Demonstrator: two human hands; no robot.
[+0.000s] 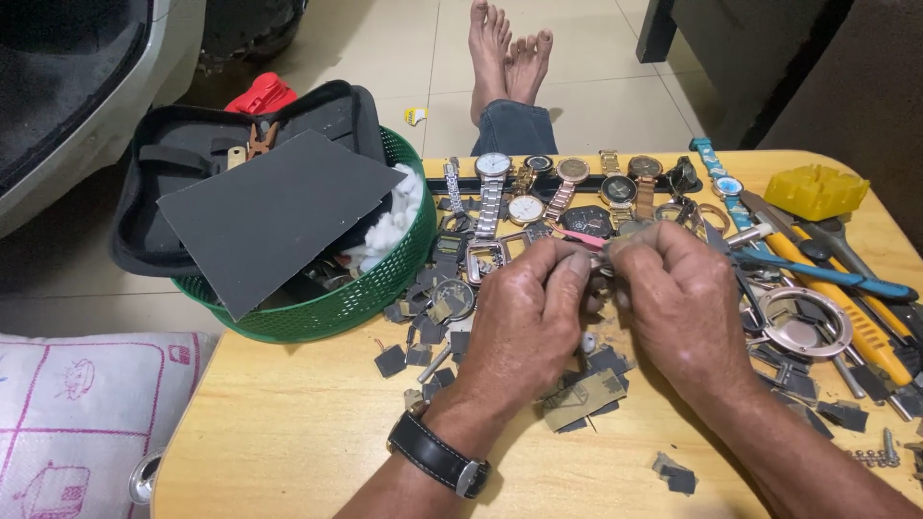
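My left hand and my right hand meet fingertip to fingertip above a yellow wooden table. Between the fingertips they pinch a small metal watch part; most of it is hidden by the fingers. A thin pink tool sticks out leftward from the pinch. My left wrist wears a black-strapped watch. Under the hands lie several dark grey scraps and small watch pieces.
A row of wristwatches lies along the table's far edge. A green basket at left holds a black case, a dark sheet and white wadding. Pliers, blue and yellow handled tools and a yellow block lie at right. Bare feet rest on the tiled floor.
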